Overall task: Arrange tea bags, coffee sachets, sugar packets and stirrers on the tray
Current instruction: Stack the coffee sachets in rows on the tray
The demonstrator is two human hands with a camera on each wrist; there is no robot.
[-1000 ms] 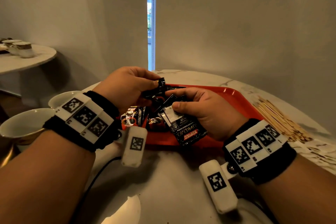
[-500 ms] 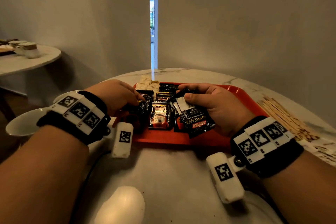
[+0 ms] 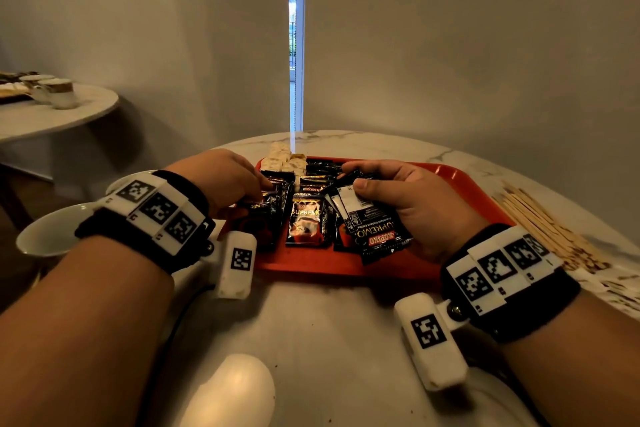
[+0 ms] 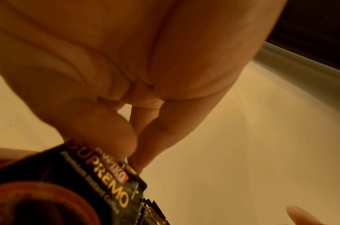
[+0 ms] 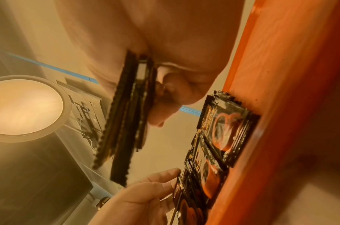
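A red tray (image 3: 467, 184) lies on the marble table. Black coffee sachets (image 3: 306, 222) lie in rows on its left half, and pale packets (image 3: 282, 158) sit at its far left corner. My left hand (image 3: 256, 189) is low over the tray's left side and pinches the top edge of a coffee sachet (image 4: 107, 175) between thumb and fingers. My right hand (image 3: 360, 180) hovers over the tray's middle, gripping a stack of coffee sachets (image 3: 374, 229), seen edge-on in the right wrist view (image 5: 126, 114). Wooden stirrers (image 3: 547, 225) lie on the table right of the tray.
White cups (image 3: 52, 236) stand off the table's left edge beside my left wrist. A pale rounded object (image 3: 235, 392) sits at the near edge. A second table with cups (image 3: 59, 94) stands at the far left. A wall runs close behind the table.
My left hand left the stack in my right hand and dropped to the tray's left side with one sachet. The right hand moved slightly forward with its stack.
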